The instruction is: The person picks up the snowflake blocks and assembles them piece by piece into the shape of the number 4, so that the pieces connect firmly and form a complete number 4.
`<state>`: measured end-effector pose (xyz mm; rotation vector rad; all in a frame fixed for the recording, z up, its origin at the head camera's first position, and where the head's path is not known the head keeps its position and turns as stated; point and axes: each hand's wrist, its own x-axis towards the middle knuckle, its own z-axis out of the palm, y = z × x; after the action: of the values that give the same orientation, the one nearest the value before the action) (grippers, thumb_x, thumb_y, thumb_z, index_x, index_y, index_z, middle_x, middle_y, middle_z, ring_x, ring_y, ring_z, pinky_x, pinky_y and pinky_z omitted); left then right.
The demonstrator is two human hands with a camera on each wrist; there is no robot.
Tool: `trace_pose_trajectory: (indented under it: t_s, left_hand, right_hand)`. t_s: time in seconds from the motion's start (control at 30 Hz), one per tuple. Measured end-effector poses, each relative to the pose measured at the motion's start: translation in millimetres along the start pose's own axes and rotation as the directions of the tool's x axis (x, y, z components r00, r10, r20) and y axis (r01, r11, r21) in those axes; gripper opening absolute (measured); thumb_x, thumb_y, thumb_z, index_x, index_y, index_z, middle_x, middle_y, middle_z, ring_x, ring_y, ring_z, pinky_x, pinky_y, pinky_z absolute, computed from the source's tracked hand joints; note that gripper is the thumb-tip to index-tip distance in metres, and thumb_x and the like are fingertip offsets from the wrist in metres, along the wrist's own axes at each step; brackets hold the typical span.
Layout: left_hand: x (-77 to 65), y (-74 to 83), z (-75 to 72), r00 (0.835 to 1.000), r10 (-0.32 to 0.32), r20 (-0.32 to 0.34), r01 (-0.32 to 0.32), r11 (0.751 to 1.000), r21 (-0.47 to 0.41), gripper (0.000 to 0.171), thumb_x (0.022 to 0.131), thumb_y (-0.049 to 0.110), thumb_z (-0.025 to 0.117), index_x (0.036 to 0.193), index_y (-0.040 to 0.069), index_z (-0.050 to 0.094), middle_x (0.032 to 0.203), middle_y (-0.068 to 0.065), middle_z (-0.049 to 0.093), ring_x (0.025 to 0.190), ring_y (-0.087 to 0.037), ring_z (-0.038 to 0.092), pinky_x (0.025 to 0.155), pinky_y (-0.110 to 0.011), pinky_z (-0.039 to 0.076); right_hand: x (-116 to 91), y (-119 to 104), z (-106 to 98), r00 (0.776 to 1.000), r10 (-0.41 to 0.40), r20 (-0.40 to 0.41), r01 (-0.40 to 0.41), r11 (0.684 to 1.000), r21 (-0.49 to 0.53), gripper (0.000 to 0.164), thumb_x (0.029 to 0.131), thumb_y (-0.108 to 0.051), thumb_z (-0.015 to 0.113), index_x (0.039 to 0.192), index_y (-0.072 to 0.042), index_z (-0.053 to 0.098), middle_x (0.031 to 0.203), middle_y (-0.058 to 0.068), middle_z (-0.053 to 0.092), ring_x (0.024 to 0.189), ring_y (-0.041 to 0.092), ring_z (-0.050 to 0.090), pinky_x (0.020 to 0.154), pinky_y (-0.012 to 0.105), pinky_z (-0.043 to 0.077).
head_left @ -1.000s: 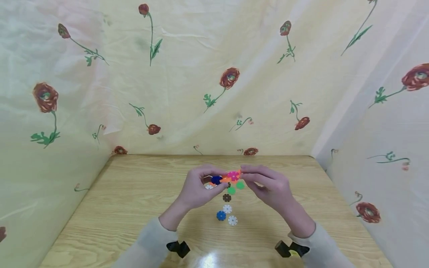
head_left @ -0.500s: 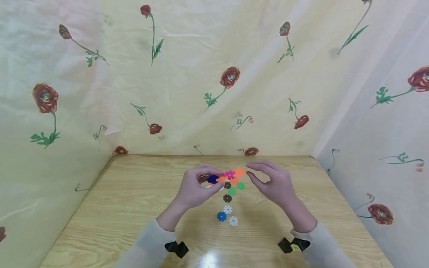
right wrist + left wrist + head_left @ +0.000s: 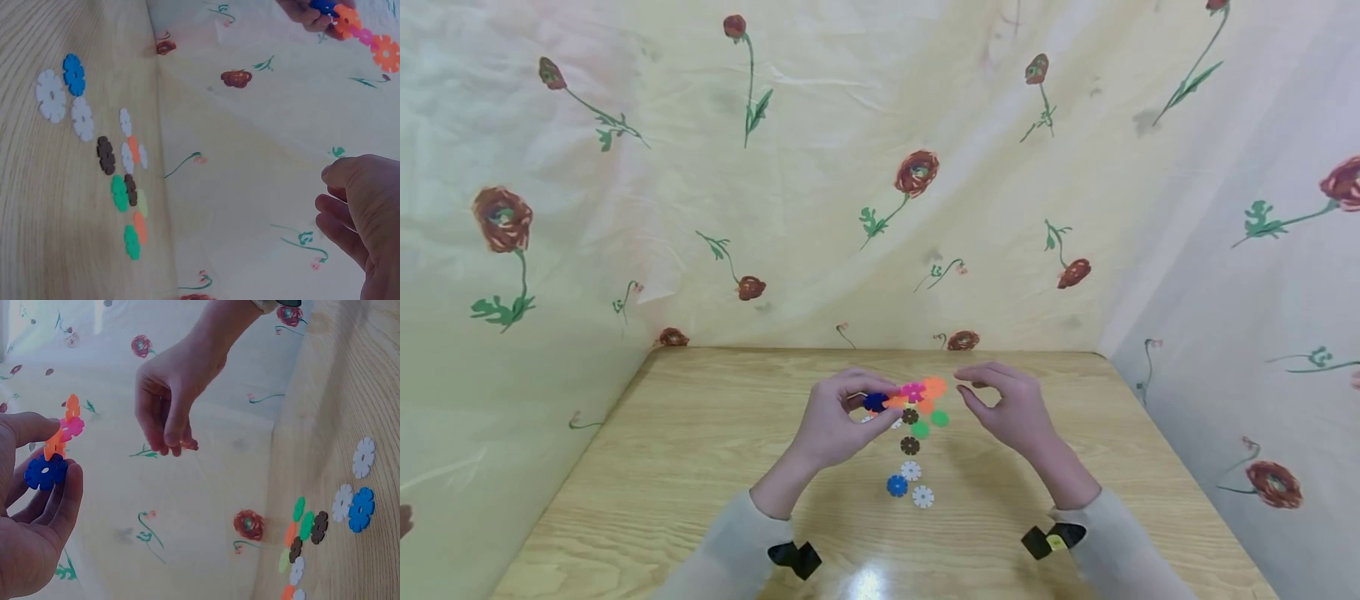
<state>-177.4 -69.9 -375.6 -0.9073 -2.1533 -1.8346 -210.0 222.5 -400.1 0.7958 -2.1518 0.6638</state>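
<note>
My left hand (image 3: 835,423) pinches a short chain of slotted plastic snowflake discs above the table. The chain joins a dark blue disc (image 3: 37,478), an orange disc (image 3: 345,28), a pink disc (image 3: 913,392) and an end orange disc (image 3: 386,59). In the left wrist view, the thumb and fingers lie around the blue and nearer orange pieces. My right hand (image 3: 1011,411) hangs just right of the chain's free end, apart from it. Its thumb and fingers are loosely bent with a gap between them, and they hold nothing.
Loose discs lie on the wooden table (image 3: 737,467) below the hands: a blue disc (image 3: 897,486), a white disc (image 3: 922,497), a brown disc (image 3: 910,446), a green disc (image 3: 940,418) and several others. Flower-printed cloth (image 3: 820,208) stands behind and at both sides.
My right hand has let go of the chain's orange end and drawn back to the right. The left hand keeps its hold, with the chain shifted slightly left.
</note>
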Motion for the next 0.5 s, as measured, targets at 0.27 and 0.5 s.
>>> trace_pose_trajectory:
  t_s: [0.27,0.5]
  left_hand:
    - [-0.2,1.4,-0.4,1.0,0.007,-0.002,-0.007,1.0,0.001,0.019,0.09,0.005,0.084,0.109,0.005,0.082,0.114,-0.012,0.078,0.104,-0.02,0.074,0.094,-0.036,0.064]
    - [0.1,-1.2,-0.2,1.0,-0.001,-0.002,0.001,1.0,0.0,0.019,0.09,0.004,0.084,0.109,0.006,0.082,0.115,-0.012,0.077,0.103,-0.021,0.074,0.093,-0.028,0.064]
  right_hand:
    - [-12,14,13,0.983,0.138,0.122,-0.136,0.99,-0.021,0.023,0.083,0.001,0.087,0.104,-0.004,0.082,0.099,0.01,0.082,0.084,0.027,0.079,0.07,0.042,0.067]
    - [-20,23,23,0.935,0.247,0.256,-0.244,0.969,-0.044,0.02,0.088,-0.006,0.084,0.108,-0.005,0.082,0.105,0.01,0.082,0.094,0.028,0.078,0.079,0.041,0.067]
